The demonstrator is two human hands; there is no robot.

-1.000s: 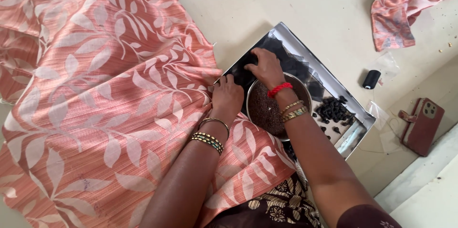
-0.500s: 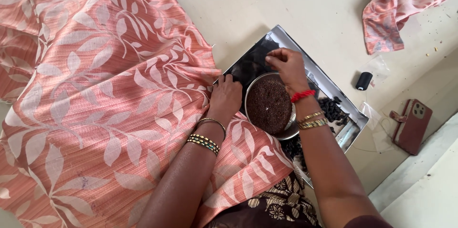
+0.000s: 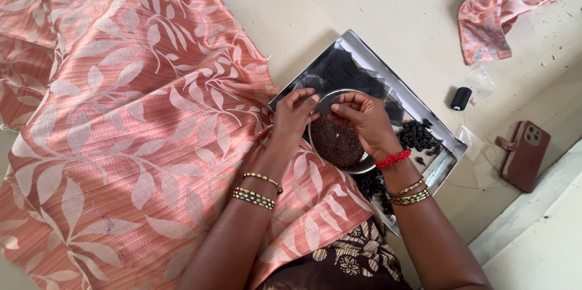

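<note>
Both hands are meeting over the round steel bowl (image 3: 339, 144) of tiny dark beads, which is sitting in the steel tray (image 3: 370, 50) on the floor (image 3: 291, 5) just right of centre. The left hand (image 3: 292, 114) is hovering at the bowl's ten o'clock rim, its grip pinched together at the fingertips, though whether a bead is between them is too small to tell. The right hand (image 3: 364, 117) is hanging at the bowl's one o'clock, fingers curled in and tips closed toward the left hand's, with nothing visible between them. The peach leaf-print cloth (image 3: 121, 126) is spreading from the tray's nine o'clock edge across the left half. Larger black beads (image 3: 417, 135) are lying in the tray at three o'clock of the bowl. A black spool (image 3: 461, 98), a phone (image 3: 524, 153) and a second cloth (image 3: 491, 8) are lying farther right.
</note>
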